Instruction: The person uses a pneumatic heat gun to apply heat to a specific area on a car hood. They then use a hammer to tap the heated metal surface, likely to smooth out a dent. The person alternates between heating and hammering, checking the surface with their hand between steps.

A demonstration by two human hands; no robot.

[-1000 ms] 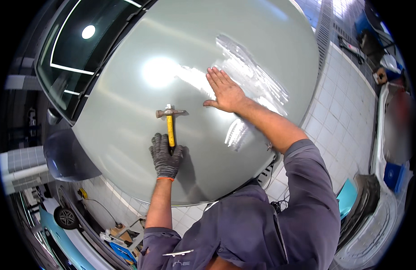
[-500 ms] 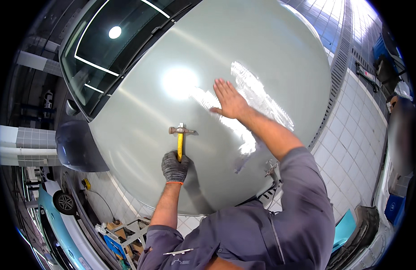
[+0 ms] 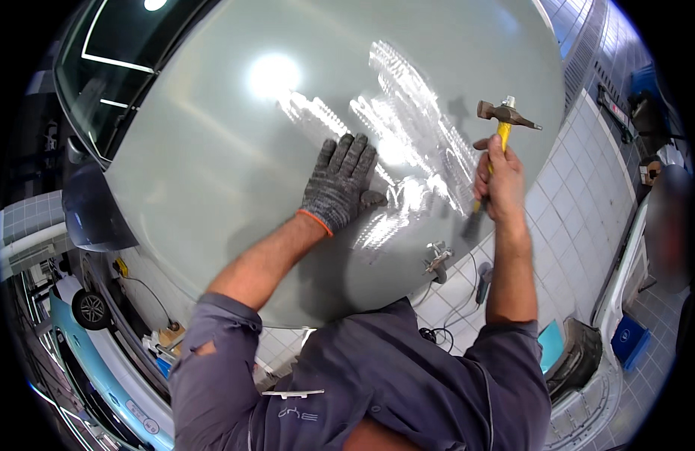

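My left hand (image 3: 338, 180), in a dark grey knit glove with an orange cuff, rests flat on the grey-green car hood (image 3: 212, 161), fingers spread. Its fingertips lie beside the shiny bare-metal patches (image 3: 411, 113) in the paint. My right hand (image 3: 504, 184), bare, is wrapped round the yellow handle of a hammer (image 3: 507, 114). The hammer is raised near the hood's right edge, its brownish head up and its pointed end to the right. A small metal fitting (image 3: 438, 258) is on the hood's near edge, with a cable below it.
The windshield (image 3: 110, 60) is at upper left. White floor tiles (image 3: 581, 203) and a drain grate lie to the right. A detached bumper (image 3: 599, 383) and a blue box (image 3: 631, 336) stand at lower right. A light-blue car (image 3: 92, 361) is at lower left.
The hammer has passed from my gloved left hand to my bare right hand. The left hand now lies on the hood where the right was near. The view has shifted.
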